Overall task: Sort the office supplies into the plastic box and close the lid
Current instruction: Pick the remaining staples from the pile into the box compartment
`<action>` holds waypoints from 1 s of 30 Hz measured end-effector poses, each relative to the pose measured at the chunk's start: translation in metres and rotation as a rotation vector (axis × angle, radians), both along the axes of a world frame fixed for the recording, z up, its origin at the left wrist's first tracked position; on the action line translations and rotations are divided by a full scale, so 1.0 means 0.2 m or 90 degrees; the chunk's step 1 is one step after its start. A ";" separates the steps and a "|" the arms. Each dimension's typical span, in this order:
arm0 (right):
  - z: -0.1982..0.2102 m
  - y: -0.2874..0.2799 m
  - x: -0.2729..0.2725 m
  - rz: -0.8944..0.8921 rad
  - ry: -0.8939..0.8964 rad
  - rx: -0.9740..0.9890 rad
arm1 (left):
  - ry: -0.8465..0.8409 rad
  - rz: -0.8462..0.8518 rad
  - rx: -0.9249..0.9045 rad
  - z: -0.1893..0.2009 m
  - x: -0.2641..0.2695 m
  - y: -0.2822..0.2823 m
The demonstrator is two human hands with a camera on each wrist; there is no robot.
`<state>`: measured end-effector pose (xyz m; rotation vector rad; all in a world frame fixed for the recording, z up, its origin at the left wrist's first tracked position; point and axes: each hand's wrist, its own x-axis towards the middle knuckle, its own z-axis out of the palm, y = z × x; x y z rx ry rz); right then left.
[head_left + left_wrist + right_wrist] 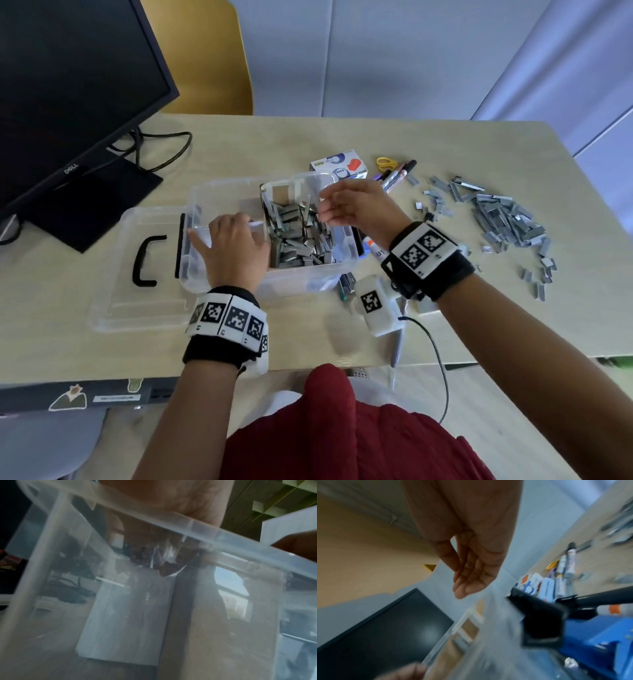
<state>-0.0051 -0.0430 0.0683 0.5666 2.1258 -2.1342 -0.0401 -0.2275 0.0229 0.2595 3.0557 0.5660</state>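
Observation:
The clear plastic box [308,278] stands open at the table's middle, and its right compartment holds a heap of grey staple strips [301,236]. My left hand [236,246] grips the box's near wall, fingers curled over the rim [223,534] into the left compartment. Over the staple heap hovers my right hand [346,209], fingers straight and relaxed, holding nothing [471,574]. The clear lid [137,305] with a black handle [145,260] lies flat left of the box. More loose staples [507,219] are strewn at the right.
Markers [399,174], yellow scissors [385,162] and a small cardboard box [339,168] lie behind the plastic box. A glue stick [375,248], a blue stapler [590,635] and a grey pen [397,349] lie at its right. A black monitor [68,85] stands at the back left.

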 end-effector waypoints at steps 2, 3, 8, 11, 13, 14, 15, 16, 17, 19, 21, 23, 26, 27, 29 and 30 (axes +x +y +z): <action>-0.01 0.10 0.03 -0.119 0.033 -0.015 | 0.008 0.008 0.014 0.00 -0.01 0.00; -0.04 0.14 0.06 -0.154 0.031 0.004 | 0.014 0.014 0.020 0.00 -0.02 0.00; -0.28 0.19 0.17 -0.039 -0.108 0.303 | 0.069 0.016 0.107 0.01 0.07 0.13; -0.40 0.19 0.20 -0.024 -0.170 0.468 | 0.155 -0.122 0.131 0.00 0.19 0.29; -0.45 0.19 0.22 -0.007 -0.225 0.554 | 0.198 -0.205 0.099 -0.02 0.26 0.37; -0.46 0.20 0.24 0.005 -0.258 0.592 | 0.205 -0.227 0.077 -0.03 0.28 0.40; -0.48 0.21 0.26 0.017 -0.284 0.620 | 0.208 -0.240 0.056 -0.03 0.30 0.43; -0.51 0.22 0.28 0.027 -0.292 0.635 | 0.207 -0.242 0.035 -0.03 0.31 0.45; -0.53 0.22 0.30 0.032 -0.284 0.632 | 0.195 -0.242 0.011 -0.04 0.31 0.46; -0.57 0.24 0.33 0.042 -0.242 0.624 | 0.177 -0.231 -0.021 -0.04 0.30 0.48; -0.58 0.26 0.34 0.084 -0.218 0.637 | 0.155 -0.228 -0.005 -0.03 0.29 0.50; -0.60 0.28 0.34 0.118 -0.200 0.630 | 0.152 -0.245 0.031 -0.01 0.29 0.56; -0.61 0.28 0.32 0.175 -0.152 0.627 | 0.153 -0.279 0.125 0.04 0.29 0.69; -0.61 0.28 0.32 0.197 -0.130 0.639 | 0.128 -0.295 0.140 0.06 0.29 0.74; -0.60 0.29 0.31 0.233 -0.044 0.668 | 0.060 -0.312 0.138 0.08 0.28 0.85; -0.57 0.29 0.32 0.238 -0.028 0.669 | 0.026 -0.313 0.134 0.07 0.26 0.90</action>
